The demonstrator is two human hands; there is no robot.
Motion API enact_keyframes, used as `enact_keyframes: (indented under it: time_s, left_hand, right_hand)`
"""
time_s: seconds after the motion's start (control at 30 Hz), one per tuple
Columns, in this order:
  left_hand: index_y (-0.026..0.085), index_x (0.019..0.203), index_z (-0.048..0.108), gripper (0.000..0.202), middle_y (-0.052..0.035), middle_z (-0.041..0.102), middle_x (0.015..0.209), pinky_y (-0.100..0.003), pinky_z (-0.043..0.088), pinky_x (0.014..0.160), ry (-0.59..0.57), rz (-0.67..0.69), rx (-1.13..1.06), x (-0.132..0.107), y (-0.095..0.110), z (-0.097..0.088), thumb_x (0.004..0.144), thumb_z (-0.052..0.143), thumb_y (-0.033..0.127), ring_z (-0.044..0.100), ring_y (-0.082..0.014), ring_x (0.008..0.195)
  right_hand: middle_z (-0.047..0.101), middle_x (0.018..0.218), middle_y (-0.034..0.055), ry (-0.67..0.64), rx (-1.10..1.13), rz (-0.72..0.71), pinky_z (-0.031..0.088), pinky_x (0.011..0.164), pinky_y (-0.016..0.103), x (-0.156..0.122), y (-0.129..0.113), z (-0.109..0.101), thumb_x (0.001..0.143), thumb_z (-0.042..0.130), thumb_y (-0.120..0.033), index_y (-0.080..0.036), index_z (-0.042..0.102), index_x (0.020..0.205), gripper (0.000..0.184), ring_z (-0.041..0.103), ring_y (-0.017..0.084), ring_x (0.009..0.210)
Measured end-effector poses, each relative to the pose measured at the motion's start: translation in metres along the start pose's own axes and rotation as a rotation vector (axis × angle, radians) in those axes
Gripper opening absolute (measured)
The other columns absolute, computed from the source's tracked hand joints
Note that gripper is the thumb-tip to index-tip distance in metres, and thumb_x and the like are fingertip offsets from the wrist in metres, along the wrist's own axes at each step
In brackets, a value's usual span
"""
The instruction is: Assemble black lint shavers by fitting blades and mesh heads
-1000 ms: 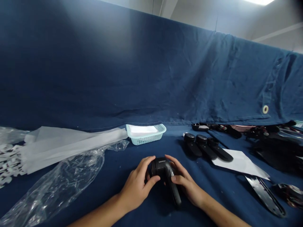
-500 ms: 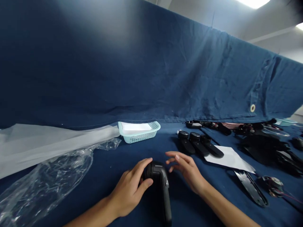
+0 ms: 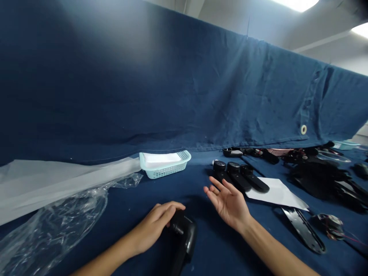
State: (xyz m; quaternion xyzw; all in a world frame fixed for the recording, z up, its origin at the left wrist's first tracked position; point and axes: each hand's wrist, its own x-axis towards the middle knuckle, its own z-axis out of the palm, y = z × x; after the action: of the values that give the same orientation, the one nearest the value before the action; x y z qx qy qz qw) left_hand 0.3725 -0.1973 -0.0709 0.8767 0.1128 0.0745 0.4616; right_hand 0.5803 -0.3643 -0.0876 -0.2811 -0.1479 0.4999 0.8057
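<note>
My left hand (image 3: 156,228) is closed around the head end of a black, L-shaped handheld device (image 3: 188,234). Its handle runs down to the bottom edge of the view, and I cannot make out its exact kind. My right hand (image 3: 228,203) is apart from the device, palm turned up, fingers spread, with nothing in it. Just beyond its fingers, several black handheld bodies with round heads (image 3: 237,176) lie side by side, partly over a white sheet of paper (image 3: 278,193).
A light-blue basket (image 3: 165,172) with white paper in it stands at the back. Clear plastic film (image 3: 69,218) and white sheeting (image 3: 71,180) lie left. Right are an open black shell (image 3: 304,230), a wired part (image 3: 330,226) and dark parts. A blue cloth (image 3: 172,88) hangs behind.
The device has turned in my left hand, its handle now slanting down to the left and its bend facing up right. My right hand has moved away slightly and rolled palm up.
</note>
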Motion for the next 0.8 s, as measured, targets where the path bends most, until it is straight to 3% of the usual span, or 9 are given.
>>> enact_keyframes:
  time_s: [0.1,0.2,0.33,0.47,0.6,0.7,0.8]
  left_hand:
    - [0.022,0.108,0.065,0.044,-0.0035,0.07,0.1,-0.032,0.046,0.076,-0.002,-0.014,-0.06,0.015,-0.003,-0.005,0.098,0.031,0.048,0.06,-0.0167,0.075]
    - [0.019,0.104,0.065,0.038,-0.0041,0.07,0.096,-0.027,0.044,0.065,0.041,0.022,-0.005,0.032,0.005,-0.009,0.095,0.041,0.046,0.058,-0.0153,0.068]
    - [0.021,0.099,0.067,0.024,-0.0015,0.068,0.093,-0.027,0.042,0.068,0.129,0.133,0.092,0.053,0.031,0.0,0.089,0.053,0.039,0.057,-0.0166,0.074]
    - [0.023,0.1,0.064,0.021,-0.0016,0.064,0.097,-0.028,0.042,0.071,0.185,0.219,0.143,0.06,0.05,0.021,0.093,0.047,0.034,0.057,-0.0171,0.078]
    - [0.025,0.1,0.061,0.017,-0.0024,0.062,0.101,-0.03,0.044,0.078,0.18,0.26,0.206,0.055,0.052,0.028,0.093,0.046,0.026,0.059,-0.0198,0.09]
    - [0.025,0.104,0.057,0.019,-0.0026,0.061,0.105,-0.032,0.044,0.085,0.209,0.276,0.238,0.051,0.053,0.023,0.091,0.045,0.019,0.058,-0.0206,0.096]
    - [0.024,0.103,0.055,0.02,-0.002,0.062,0.104,-0.033,0.043,0.087,0.239,0.262,0.132,0.048,0.061,0.015,0.089,0.044,0.015,0.058,-0.0192,0.094]
  right_hand:
    - [0.067,0.08,0.0066,-0.013,0.018,-0.014,0.05,0.097,0.029,0.001,0.001,0.004,0.093,0.05,-0.029,-0.011,0.058,0.113,0.029,0.068,0.022,0.103]
    - [0.066,0.079,0.0052,-0.025,-0.006,-0.019,0.049,0.098,0.028,0.002,0.003,0.006,0.091,0.053,-0.032,-0.012,0.061,0.107,0.027,0.068,0.02,0.1]
    - [0.063,0.077,0.0022,-0.037,-0.105,-0.04,0.051,0.093,0.026,0.003,0.009,0.005,0.088,0.057,-0.036,-0.015,0.063,0.101,0.025,0.068,0.016,0.094]
    - [0.058,0.077,-0.0009,-0.039,-0.298,-0.132,0.053,0.087,0.029,0.004,0.018,0.006,0.09,0.056,-0.037,-0.019,0.063,0.099,0.022,0.066,0.014,0.084]
    - [0.057,0.083,-0.001,-0.049,-0.605,-0.348,0.052,0.084,0.031,-0.003,0.029,0.012,0.084,0.068,-0.029,-0.022,0.066,0.1,0.018,0.059,0.016,0.084]
    - [0.06,0.107,0.0047,-0.088,-0.829,-0.539,0.043,0.1,0.036,-0.013,0.037,0.016,0.08,0.069,-0.018,-0.024,0.066,0.112,0.033,0.055,0.023,0.107]
    - [0.054,0.131,0.0097,-0.246,-1.286,-0.881,0.035,0.11,0.045,-0.024,0.041,0.019,0.079,0.061,-0.009,-0.024,0.054,0.13,0.054,0.045,0.03,0.128]
